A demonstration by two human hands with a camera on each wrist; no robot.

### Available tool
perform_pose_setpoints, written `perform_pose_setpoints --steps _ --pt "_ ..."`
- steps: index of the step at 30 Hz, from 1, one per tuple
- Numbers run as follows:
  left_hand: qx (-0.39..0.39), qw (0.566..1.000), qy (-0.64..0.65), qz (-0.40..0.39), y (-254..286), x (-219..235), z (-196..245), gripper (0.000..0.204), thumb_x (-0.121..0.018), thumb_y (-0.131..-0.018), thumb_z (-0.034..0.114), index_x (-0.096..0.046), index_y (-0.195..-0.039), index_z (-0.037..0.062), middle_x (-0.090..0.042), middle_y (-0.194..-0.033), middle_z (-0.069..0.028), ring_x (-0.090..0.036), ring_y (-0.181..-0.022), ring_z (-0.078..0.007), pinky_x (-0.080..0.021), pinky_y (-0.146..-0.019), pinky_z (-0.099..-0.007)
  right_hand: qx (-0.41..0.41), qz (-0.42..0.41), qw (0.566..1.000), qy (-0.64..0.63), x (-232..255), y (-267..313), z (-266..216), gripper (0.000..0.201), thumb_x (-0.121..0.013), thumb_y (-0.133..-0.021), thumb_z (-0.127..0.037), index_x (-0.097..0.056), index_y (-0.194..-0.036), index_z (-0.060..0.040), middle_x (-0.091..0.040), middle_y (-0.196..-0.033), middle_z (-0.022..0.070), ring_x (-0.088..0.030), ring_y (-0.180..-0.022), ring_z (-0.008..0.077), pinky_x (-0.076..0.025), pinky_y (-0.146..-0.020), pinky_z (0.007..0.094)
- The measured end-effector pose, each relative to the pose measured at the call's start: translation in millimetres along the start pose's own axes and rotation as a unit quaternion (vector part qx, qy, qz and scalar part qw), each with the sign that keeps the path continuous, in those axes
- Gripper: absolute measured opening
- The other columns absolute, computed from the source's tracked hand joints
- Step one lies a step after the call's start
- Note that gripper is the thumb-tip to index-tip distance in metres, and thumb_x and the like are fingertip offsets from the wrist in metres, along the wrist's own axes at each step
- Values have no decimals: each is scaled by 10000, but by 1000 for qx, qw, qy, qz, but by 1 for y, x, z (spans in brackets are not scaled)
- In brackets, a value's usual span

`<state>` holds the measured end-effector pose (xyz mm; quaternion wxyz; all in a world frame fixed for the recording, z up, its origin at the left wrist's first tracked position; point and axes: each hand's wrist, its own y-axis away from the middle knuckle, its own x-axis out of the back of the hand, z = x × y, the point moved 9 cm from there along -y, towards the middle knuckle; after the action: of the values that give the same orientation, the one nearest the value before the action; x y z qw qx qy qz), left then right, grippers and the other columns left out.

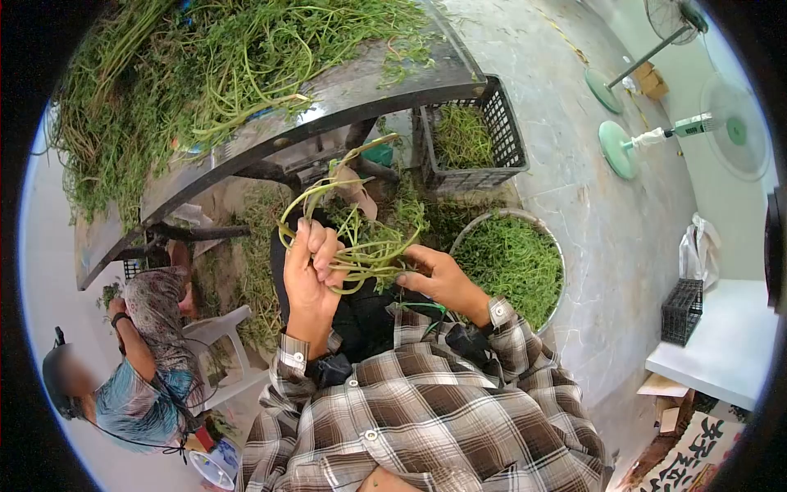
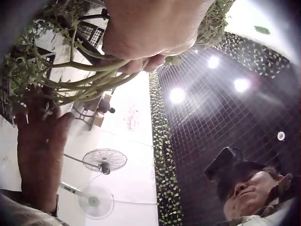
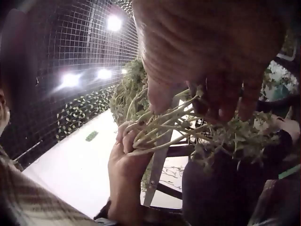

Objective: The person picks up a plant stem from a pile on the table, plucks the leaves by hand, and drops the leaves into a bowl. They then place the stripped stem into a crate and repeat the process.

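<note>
The stems (image 1: pixel 369 256) are held in the air between both hands, above the dark-clothed lap and in front of the checked shirt (image 1: pixel 410 402). They are gripped at one end by the left hand (image 1: pixel 311 271), whose fingers are curled round the bunch. The bunch is pinched farther along, near its leaves, by the right hand (image 1: pixel 447 283), with the thumb and fingertips drawn narrow. A few longer stems are seen arching up past the left hand.

A heap (image 1: pixel 164 90) of leafy greens is borne by the table (image 1: pixel 361 92), ahead and to the left; loose stems are spread near its edge. Beside the table's right end, a black crate (image 1: pixel 479 179) is found on the floor, partly filled with greens. Nearer, to the right of the hands, a round basin (image 1: pixel 563 271) is filled with cut greens (image 1: pixel 508 266). Scattered greens are noted on the floor under the table.

At the left, another person (image 1: pixel 135 402) is seated on a white chair (image 1: pixel 238 361). To the far right, standing fans (image 1: pixel 616 150) and a small crate (image 1: pixel 682 312) on a white table (image 1: pixel 721 336) are recorded
</note>
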<state>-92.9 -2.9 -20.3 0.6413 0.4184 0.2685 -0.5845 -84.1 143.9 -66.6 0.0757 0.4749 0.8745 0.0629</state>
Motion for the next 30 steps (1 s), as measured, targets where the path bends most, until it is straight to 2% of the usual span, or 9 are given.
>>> perform_pose_setpoints --steps 8,11,13,18,19,20,23,25,30 --pt "2 999 -20 28 1 1 0 332 -328 -963 306 -389 -691 125 -338 -509 42 -263 -407 -41 -278 -349 -169 108 -45 980 163 -13 -3 -14 236 -520 -831 -152 -547 -1004 7 -550 -922 175 -519 -866 310 -413 -771 368" --pt "-6 998 -59 36 1 5 2 329 -343 -959 313 -393 -695 124 -330 -511 45 -255 -409 -39 -263 -350 -169 176 -2 945 277 -8 1 -26 193 -524 -810 -134 -537 -953 -5 -541 -873 162 -506 -844 330 -424 -731 392" --pt "-7 997 -69 45 2 3 2 316 -363 -954 311 -387 -702 122 -323 -526 46 -250 -413 -33 -252 -358 -168 193 60 886 418 3 0 -23 131 -521 -778 -101 -511 -883 -23 -522 -810 139 -500 -812 324 -435 -676 403" --pt "43 989 -106 95 2 9 -18 316 -373 -948 316 -390 -688 138 -311 -509 59 -242 -401 -32 -222 -329 -175 169 110 838 506 41 -10 8 69 -520 -727 -66 -502 -786 -35 -532 -781 151 -522 -786 338 -465 -640 413" --pt "44 989 -106 95 2 9 -12 316 -373 -948 316 -390 -688 138 -311 -509 59 -242 -401 -32 -222 -329 -175 57 122 811 570 67 -16 41 57 -517 -721 -58 -533 -761 -22 -552 -763 175 -539 -778 359 -475 -648 423" --pt "-10 995 -71 64 1 5 10 314 -369 -950 314 -381 -687 142 -307 -503 62 -237 -391 -32 -213 -320 -174 -95 118 808 569 103 -10 75 102 -515 -726 -60 -571 -794 -9 -567 -758 190 -551 -762 366 -474 -656 438" --pt "-105 993 -31 33 4 -5 60 322 -364 -951 309 -359 -669 152 -295 -491 68 -223 -378 -29 -202 -311 -165 -132 194 848 475 175 28 126 233 -451 -849 -195 -576 -877 0 -601 -803 172 -580 -727 305 -482 -644 382" --pt "-97 992 -55 57 2 -6 60 324 -371 -949 315 -358 -667 155 -294 -503 68 -227 -393 -26 -213 -326 -161 -204 235 941 128 169 41 123 251 -438 -883 -229 -550 -870 -5 -597 -773 114 -581 -693 213 -484 -628 322" --pt "-17 981 -170 90 -7 -1 8 254 -491 -905 284 -460 -743 92 -359 -551 46 -282 -425 -25 -251 -367 -160 -81 148 985 -15 114 16 51 249 -447 -897 -239 -512 -852 -2 -581 -786 71 -551 -677 150 -466 -621 276"
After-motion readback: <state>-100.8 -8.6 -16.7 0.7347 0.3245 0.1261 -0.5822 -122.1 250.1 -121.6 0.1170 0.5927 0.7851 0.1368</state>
